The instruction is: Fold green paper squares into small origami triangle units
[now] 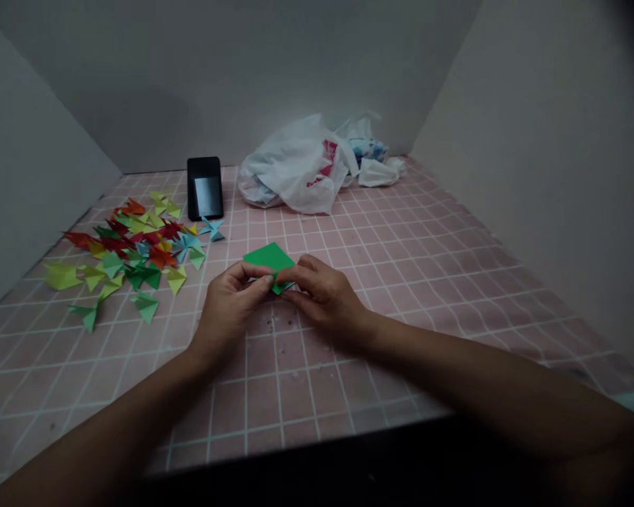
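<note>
A small folded square of green paper (pixel 270 258) is held just above the tabletop, one corner turned toward me. My left hand (pixel 230 299) pinches its left lower edge between thumb and index finger. On the other side, my right hand (pixel 325 292) grips the right lower edge, its fingertips close to the left thumb. The fingers cover part of the near corner, where a bit of pale underside shows. Left of the hands lies a spread pile of folded paper pieces (pixel 146 274) in green, yellow, red, orange and light blue.
A black phone (pixel 205 190) lies at the back, behind the paper pile. White plastic bags (pixel 290 165) with red print sit against the back wall, beside a crumpled white bundle (pixel 379 172). The pink checked tablecloth (pixel 427 296) is wrinkled on the right. Pale walls stand on three sides.
</note>
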Motion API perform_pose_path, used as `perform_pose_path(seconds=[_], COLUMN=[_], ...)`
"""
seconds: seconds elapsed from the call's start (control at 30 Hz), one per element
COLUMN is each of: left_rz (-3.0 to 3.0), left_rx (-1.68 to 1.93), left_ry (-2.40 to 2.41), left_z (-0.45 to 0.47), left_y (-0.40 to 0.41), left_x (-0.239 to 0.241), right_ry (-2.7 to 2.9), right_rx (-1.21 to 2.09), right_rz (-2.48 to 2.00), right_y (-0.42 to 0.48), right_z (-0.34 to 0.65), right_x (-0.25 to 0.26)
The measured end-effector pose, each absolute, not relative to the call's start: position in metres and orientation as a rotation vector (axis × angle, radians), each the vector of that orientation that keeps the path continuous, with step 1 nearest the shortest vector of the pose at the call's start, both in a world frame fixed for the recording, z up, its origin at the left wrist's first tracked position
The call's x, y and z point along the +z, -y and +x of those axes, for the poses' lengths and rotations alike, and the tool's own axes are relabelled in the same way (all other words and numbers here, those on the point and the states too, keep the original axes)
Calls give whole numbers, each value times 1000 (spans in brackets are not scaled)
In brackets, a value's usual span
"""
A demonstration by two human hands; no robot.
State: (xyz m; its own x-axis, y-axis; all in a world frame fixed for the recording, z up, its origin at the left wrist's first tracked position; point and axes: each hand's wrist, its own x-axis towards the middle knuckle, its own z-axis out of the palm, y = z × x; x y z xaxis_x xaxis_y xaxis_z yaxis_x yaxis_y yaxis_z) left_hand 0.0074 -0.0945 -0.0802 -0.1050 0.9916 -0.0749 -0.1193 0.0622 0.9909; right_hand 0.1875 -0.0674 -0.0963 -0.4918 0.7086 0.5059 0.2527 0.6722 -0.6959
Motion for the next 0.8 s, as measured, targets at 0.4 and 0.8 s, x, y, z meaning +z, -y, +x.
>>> perform_pose_path(seconds=[0.4,0.8], left_rz=[1146,1496], left_rx=[1292,1239], left_ry=[-1255,-1269], left_z=[9,5], left_y=[93,94], left_x=[-80,-76], right_ry=[1845,1781], right_rx=[877,958], right_rz=[-777,-855], right_y=[63,63], right_z=[187,187], right_x=[-97,-93])
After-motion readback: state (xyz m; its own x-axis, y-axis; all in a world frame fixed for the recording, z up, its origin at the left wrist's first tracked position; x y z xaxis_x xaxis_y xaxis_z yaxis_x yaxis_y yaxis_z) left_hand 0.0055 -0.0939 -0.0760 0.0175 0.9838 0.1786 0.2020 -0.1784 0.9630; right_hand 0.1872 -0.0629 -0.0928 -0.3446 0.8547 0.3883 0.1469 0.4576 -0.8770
